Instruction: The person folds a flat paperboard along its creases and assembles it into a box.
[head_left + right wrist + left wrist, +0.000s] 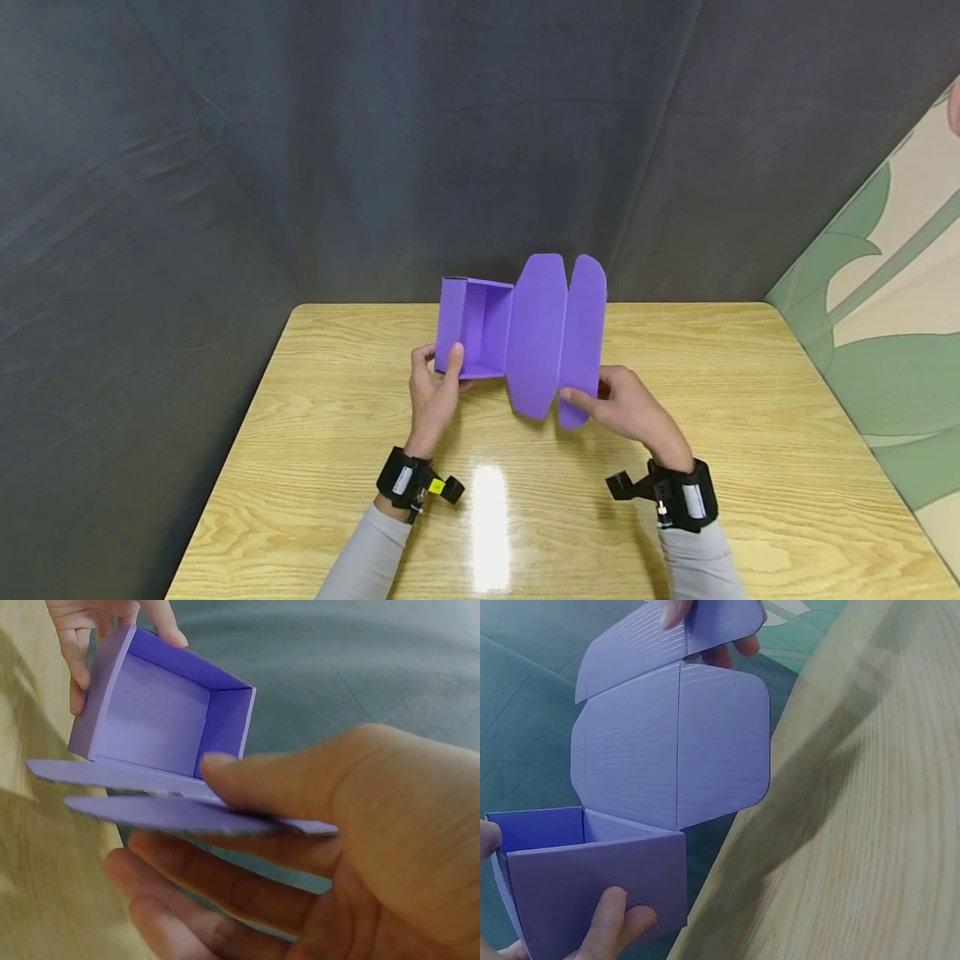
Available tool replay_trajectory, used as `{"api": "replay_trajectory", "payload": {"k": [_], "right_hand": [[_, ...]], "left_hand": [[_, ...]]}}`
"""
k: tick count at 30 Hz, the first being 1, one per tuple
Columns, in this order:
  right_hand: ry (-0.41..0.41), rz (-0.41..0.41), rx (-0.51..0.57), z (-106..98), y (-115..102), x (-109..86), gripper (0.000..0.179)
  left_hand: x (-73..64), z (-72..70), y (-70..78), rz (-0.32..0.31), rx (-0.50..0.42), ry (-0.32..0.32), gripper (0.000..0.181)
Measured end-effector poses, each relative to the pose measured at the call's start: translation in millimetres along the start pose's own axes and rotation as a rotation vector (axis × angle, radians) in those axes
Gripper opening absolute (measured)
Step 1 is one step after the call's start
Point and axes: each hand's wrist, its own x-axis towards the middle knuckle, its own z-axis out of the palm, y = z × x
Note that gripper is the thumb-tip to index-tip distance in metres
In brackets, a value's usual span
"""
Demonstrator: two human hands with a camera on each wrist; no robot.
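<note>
White labels [402, 480] on black wrist straps [387, 472], yellow tag [437, 486] at the left one, no legible text

Count by Kind

Counted one purple box [451, 321], with one broad lid panel [536, 333] and one narrow lid panel [585, 333]. Logged one left hand [435, 402] and one right hand [633, 408], making two. Recorded one left wristband [388, 472] and one right wristband [674, 493], again two, with one wrist camera [453, 490] apiece. Tallied two grey sleeves [367, 552]. Found one yellow tag [437, 486]. Listed one tabletop [337, 400], one dark curtain [480, 142] and one leaf-patterned panel [892, 375].
</note>
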Motion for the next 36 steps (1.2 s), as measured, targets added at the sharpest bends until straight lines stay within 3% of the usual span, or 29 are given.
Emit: {"api": "replay_trajectory", "payload": {"k": [5, 11, 20, 27, 36], "right_hand": [[0.084, -0.019, -0.023, -1, -2, -0.8, 0.019], [0.203, -0.051, -0.025, -4, -2, -0.3, 0.018], [0.364, -0.111, -0.060, -3, -3, -0.3, 0.019], [0.416, -0.107, -0.106, -7, -1, -3.2, 0.019], [0.458, -0.176, -0.178, -20, 2, -8.5, 0.017]], "left_hand": [[-1.4, 2.1, -2.5, -0.030, 0.005, -0.056, 0.047], [-4.8, 3.0, -3.7, -0.027, 0.095, -0.155, 0.051], [-7.4, 4.3, -3.5, -0.004, 0.167, -0.221, 0.056], [-5.8, 4.6, -4.8, -0.004, 0.168, -0.232, 0.059], [-4.5, 1.8, -1.8, 0.028, 0.138, -0.186, 0.074]]}}
